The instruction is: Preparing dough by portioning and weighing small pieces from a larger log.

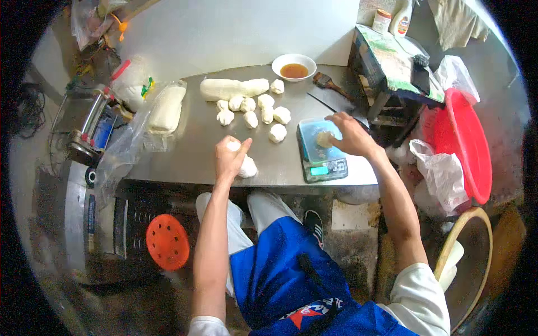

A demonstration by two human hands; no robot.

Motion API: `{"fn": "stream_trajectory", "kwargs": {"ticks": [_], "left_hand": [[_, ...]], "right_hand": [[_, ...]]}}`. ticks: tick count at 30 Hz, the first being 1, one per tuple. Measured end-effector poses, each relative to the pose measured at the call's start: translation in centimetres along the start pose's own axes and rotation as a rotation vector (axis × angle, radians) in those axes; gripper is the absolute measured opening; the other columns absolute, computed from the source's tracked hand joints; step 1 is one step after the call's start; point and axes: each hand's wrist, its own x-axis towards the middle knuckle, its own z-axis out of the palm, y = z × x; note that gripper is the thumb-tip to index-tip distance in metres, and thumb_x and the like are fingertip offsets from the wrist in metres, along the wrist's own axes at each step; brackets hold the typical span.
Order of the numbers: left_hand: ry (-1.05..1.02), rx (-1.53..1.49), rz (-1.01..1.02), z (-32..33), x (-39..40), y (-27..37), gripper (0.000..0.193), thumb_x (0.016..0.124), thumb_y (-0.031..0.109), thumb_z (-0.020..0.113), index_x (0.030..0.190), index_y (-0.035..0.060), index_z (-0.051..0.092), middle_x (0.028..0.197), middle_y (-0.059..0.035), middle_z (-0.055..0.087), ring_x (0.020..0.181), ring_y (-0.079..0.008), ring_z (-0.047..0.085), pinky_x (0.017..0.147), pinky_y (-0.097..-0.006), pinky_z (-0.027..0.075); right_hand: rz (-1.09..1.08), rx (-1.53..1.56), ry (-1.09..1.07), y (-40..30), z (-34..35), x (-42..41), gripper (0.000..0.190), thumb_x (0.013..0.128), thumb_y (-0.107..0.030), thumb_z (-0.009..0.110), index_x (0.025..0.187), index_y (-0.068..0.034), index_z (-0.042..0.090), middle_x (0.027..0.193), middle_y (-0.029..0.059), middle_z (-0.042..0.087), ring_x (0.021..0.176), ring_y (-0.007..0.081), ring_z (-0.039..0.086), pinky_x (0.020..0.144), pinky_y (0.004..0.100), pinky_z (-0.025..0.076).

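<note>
My left hand (230, 158) is closed around white dough; part of this dough (234, 145) shows at the top of the fist. A larger bulge of dough (248, 167) sits just right of the hand; whether the two are joined is hidden. My right hand (352, 135) spreads over a digital kitchen scale (309, 171), fingers apart. Its thumb reaches the edge of a pale, beige lump (323, 139) in the blue-looking tray (311, 126) on the scale. Several dough balls (277, 133) lie beyond my hands, in front of a dough roll (233, 89).
On the steel table (193, 155) stand a white bowl (276, 67) of brown liquid, a brush (330, 84) and a dark thin tool (323, 102). Plastic-wrapped dough (167, 110) lies left, beside a roller machine (90, 122). A red basin (470, 147) and an orange stool (167, 242) flank me.
</note>
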Motion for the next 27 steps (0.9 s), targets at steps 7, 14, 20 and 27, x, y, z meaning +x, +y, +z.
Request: {"fn": "stream_trajectory", "kwargs": {"ticks": [7, 14, 20, 27], "left_hand": [[0.048, 0.03, -0.057, 0.4, 0.0, -0.2, 0.041, 0.086, 0.033, 0.092, 0.085, -0.0006, 0.069, 0.073, -0.0076, 0.071, 0.067, -0.0148, 0.063, 0.065, -0.0374, 0.054], [0.01, 0.081, -0.068, 0.4, -0.2, 0.5, 0.033, 0.089, 0.028, 0.091, 0.087, 0.0022, 0.07, 0.079, -0.0056, 0.072, 0.071, -0.0118, 0.064, 0.065, -0.0328, 0.053], [0.031, 0.073, -0.028, 0.2, -0.6, 0.1, 0.038, 0.087, 0.031, 0.091, 0.086, 0.0002, 0.069, 0.074, -0.0068, 0.071, 0.067, -0.0144, 0.063, 0.064, -0.0364, 0.053], [0.015, 0.108, -0.045, 0.5, -0.2, 0.4, 0.038, 0.085, 0.032, 0.092, 0.087, -0.0001, 0.071, 0.076, -0.009, 0.073, 0.068, -0.0154, 0.066, 0.066, -0.0377, 0.055]], "right_hand": [[0.127, 0.093, 0.225, 0.7, -3.2, -1.2, 0.057, 0.087, -0.011, 0.076, 0.14, 0.001, 0.061, 0.133, 0.0283, 0.064, 0.126, 0.0469, 0.062, 0.111, 0.0499, 0.051], [0.117, 0.091, 0.267, 2.1, -2.4, -1.7, 0.048, 0.089, -0.014, 0.076, 0.133, 0.0, 0.066, 0.128, 0.0271, 0.068, 0.122, 0.0459, 0.065, 0.107, 0.049, 0.053], [0.139, 0.08, 0.261, 1.9, -2.5, -1.3, 0.046, 0.089, -0.014, 0.076, 0.131, 0.001, 0.067, 0.126, 0.0277, 0.068, 0.119, 0.0462, 0.066, 0.105, 0.0497, 0.053], [0.145, 0.088, 0.265, 1.8, -2.2, -0.8, 0.048, 0.088, -0.015, 0.078, 0.131, 0.001, 0.067, 0.123, 0.0268, 0.07, 0.113, 0.0441, 0.069, 0.1, 0.0499, 0.056]]}}
